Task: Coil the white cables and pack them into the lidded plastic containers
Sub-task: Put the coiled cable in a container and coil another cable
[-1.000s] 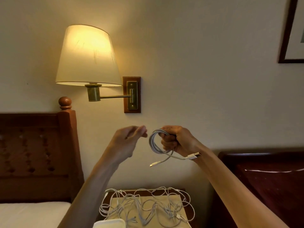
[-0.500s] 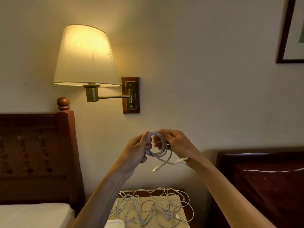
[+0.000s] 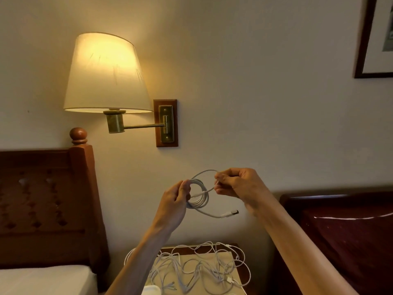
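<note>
A white cable point(image 3: 200, 202) wound into a small coil hangs in the air in front of the wall. My left hand point(image 3: 174, 204) pinches the coil's left side. My right hand point(image 3: 238, 186) grips a loose strand that arcs over the top of the coil. One plug end point(image 3: 230, 214) sticks out to the lower right. Below, a tangle of several loose white cables point(image 3: 202, 269) lies on the bedside table point(image 3: 238, 271). A white rounded object point(image 3: 151, 290), maybe a container lid, peeks in at the bottom edge.
A lit wall lamp point(image 3: 106, 73) hangs on a brass arm above the hands. A dark wooden headboard point(image 3: 42, 199) and white bedding point(image 3: 42, 279) are at left. Another dark wooden headboard point(image 3: 344, 237) is at right. A framed picture point(image 3: 376, 37) is at top right.
My left hand came in from apart and took hold of the coil. My right hand shifted from gripping the whole coil to holding a single strand above it.
</note>
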{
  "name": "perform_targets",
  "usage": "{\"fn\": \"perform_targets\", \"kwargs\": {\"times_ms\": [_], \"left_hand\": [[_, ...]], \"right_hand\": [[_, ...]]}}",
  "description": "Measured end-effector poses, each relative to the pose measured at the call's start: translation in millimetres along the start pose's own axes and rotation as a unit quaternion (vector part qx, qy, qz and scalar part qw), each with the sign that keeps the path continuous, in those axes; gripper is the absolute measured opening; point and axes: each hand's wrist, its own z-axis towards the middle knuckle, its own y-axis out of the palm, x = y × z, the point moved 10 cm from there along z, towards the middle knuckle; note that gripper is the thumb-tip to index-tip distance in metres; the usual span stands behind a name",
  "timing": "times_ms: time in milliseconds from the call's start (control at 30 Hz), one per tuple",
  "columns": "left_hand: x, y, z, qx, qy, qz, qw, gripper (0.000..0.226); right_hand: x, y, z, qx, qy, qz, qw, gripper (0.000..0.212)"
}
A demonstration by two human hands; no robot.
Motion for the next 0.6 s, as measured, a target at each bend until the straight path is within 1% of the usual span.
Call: {"fn": "perform_targets", "kwargs": {"times_ms": [67, 133, 167, 200, 267, 300, 333, 400, 467, 500, 533, 600], "left_hand": [[-1, 0, 0, 0.008, -0.002, -0.005, 1.0, 0.035], [0, -2, 0, 0.018, -0.007, -0.023, 1.0, 0.035], [1, -4, -1, 0.021, -0.012, -0.035, 0.999, 0.035], [1, -5, -1, 0.023, -0.019, -0.048, 0.998, 0.035], [1, -4, -3, 0.018, -0.033, -0.077, 0.996, 0.036], [2, -3, -3, 0.014, -0.039, -0.088, 0.995, 0.036], [2, -2, -4, 0.011, -0.045, -0.097, 0.994, 0.037], [0, -2, -4, 0.005, -0.058, -0.116, 0.992, 0.038], [1, -3, -5, 0.002, -0.063, -0.143, 0.988, 0.039], [2, -3, -5, 0.0, -0.066, -0.16, 0.985, 0.039], [3, -3, -5, -0.001, -0.071, -0.178, 0.981, 0.038], [5, -2, -5, -0.009, -0.082, -0.218, 0.972, 0.037]], "right_hand": [[-1, 2, -3, 0.009, -0.014, -0.005, 1.0, 0.012], [1, 6, -8, 0.001, -0.034, -0.025, 0.999, 0.009], [1, 10, -11, -0.002, -0.056, -0.062, 0.997, 0.009], [-1, 13, -14, 0.003, -0.09, -0.123, 0.988, 0.011], [-7, 19, -17, 0.028, -0.167, -0.254, 0.952, 0.014], [-10, 19, -17, 0.041, -0.192, -0.282, 0.939, 0.014], [-10, 18, -15, 0.047, -0.202, -0.283, 0.937, 0.014], [-3, 15, -8, 0.043, -0.187, -0.242, 0.951, 0.022], [8, 15, -1, 0.013, -0.147, -0.146, 0.978, 0.033], [14, 18, 2, -0.02, -0.13, -0.085, 0.988, 0.033], [18, 24, 3, -0.059, -0.114, -0.029, 0.991, 0.027], [28, 36, 2, -0.145, -0.077, 0.066, 0.984, 0.013]]}}
